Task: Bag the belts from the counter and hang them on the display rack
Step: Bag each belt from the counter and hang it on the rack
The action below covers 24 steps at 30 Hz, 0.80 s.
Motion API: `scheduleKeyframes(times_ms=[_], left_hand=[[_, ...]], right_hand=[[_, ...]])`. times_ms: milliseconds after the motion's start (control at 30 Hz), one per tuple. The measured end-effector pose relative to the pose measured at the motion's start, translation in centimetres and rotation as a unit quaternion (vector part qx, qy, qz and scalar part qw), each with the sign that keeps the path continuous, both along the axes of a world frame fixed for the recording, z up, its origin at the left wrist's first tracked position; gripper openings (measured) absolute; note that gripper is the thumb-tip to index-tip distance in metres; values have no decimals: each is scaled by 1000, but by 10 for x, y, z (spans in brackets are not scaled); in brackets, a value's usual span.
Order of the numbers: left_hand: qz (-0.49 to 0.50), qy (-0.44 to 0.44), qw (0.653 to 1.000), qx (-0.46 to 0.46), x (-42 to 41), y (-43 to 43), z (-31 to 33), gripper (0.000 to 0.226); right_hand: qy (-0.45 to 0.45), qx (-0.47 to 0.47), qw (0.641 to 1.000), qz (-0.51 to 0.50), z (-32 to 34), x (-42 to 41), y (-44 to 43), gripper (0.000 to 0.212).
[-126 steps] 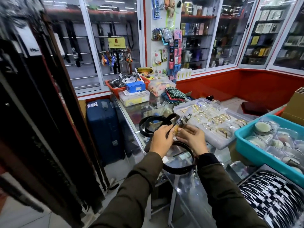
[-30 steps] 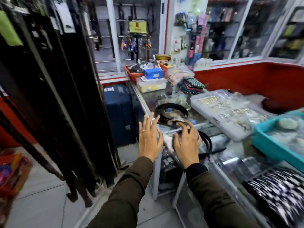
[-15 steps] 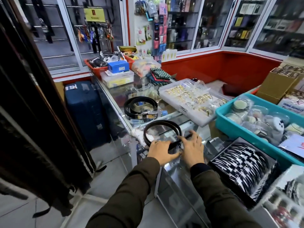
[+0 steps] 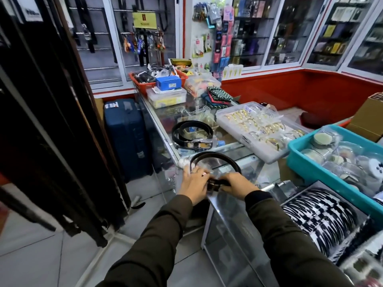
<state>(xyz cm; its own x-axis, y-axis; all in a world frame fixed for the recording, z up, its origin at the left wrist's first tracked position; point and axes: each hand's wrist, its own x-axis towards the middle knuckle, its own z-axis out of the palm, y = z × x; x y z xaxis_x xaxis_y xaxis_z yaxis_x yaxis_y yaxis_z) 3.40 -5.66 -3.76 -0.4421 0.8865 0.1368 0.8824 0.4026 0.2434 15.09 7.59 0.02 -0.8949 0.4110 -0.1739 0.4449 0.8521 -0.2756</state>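
A dark coiled belt lies at the near corner of the glass counter, on clear plastic bags. My left hand and my right hand both grip its near end around the buckle. A second coiled black belt with a metal buckle lies farther back on the counter. The display rack hung with many dark belts stands at the left, apart from both hands.
A white tray of gold bangles and a teal bin of packed items stand right of the belts. A box of black-and-white bands is near right. A blue suitcase stands on the floor beside the counter.
My hands were empty and raised a second ago. They dropped onto the near belt and now close around its buckle end. The view swung from the rack back to the counter.
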Motion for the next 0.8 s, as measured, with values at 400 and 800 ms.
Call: scheduleKeyframes(times_ms=[400, 800], left_hand=[[277, -532, 650, 466, -48, -90, 21, 39], [286, -400, 666, 561, -69, -185, 86, 37]], right_hand=[[250, -188, 950, 18, 21, -93, -92, 19], [341, -192, 918, 71, 52, -146, -165, 58]])
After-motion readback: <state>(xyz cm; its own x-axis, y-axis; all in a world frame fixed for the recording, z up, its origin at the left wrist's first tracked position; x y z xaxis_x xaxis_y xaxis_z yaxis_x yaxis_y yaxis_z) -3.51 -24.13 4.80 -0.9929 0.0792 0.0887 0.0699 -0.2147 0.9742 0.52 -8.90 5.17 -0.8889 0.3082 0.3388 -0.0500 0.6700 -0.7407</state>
